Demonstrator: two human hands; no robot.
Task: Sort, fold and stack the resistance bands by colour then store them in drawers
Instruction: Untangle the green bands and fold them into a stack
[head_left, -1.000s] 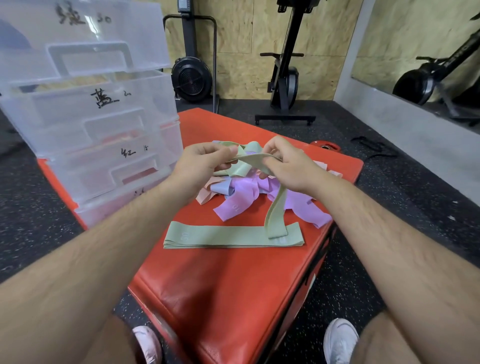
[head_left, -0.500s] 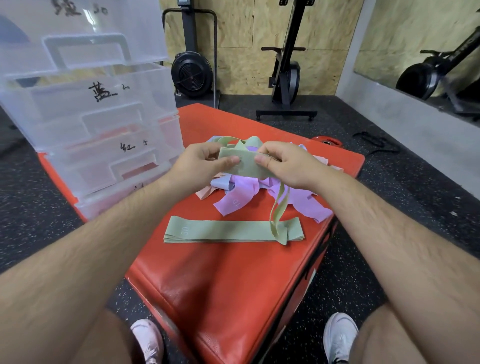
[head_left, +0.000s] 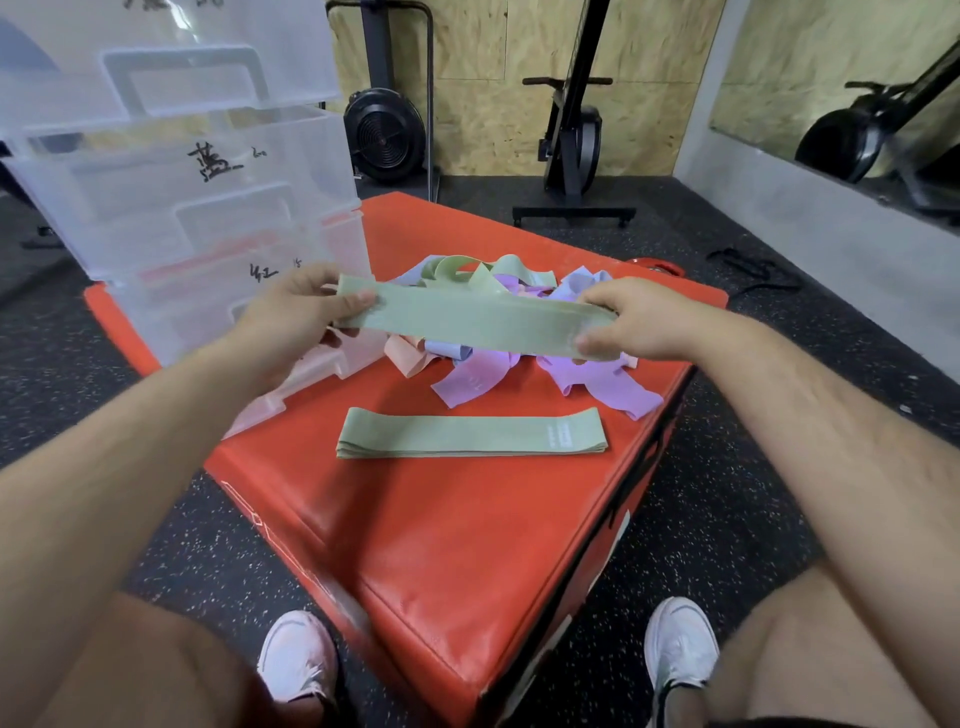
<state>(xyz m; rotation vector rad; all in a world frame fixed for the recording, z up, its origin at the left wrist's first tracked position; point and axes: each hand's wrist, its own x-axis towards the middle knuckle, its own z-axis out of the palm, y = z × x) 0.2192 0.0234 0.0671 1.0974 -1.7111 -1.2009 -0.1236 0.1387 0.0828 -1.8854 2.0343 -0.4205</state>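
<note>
1. The red padded box (head_left: 467, 545) is my workbench. There is one, standing on the gym floor between the feet, so everything sits within easy reach.
2. The clear drawer unit (head_left: 156, 197) stands on the box's far left corner, close by for storing the finished stacks. I count four drawer fronts, and the lowest is partly hidden behind the left arm. Two of them show handwritten labels.
3. The loose pile of bands (head_left: 467, 382) lies at the far side of the box, unsorted. I see four colours in it: green, purple, pale blue and peach. It is too tangled for me to count the bands.
4. One green band (head_left: 467, 317) is held in the air above the pile, pulled out flat and level. I judge this is to line up its layers before it is laid down.
5. The folded green stack (head_left: 470, 434) lies flat near the box's middle, well apart from the pile, presumably to keep the sorted greens separate. It is one stack; its edge shows several layers, but I cannot say how many bands.
6. The left hand (head_left: 291, 322) pinches the band's left end, thumb on top and fingers curled beneath.
7. The right hand (head_left: 644, 319) pinches the right end in the same way. Both hands are closed on the band.
</note>
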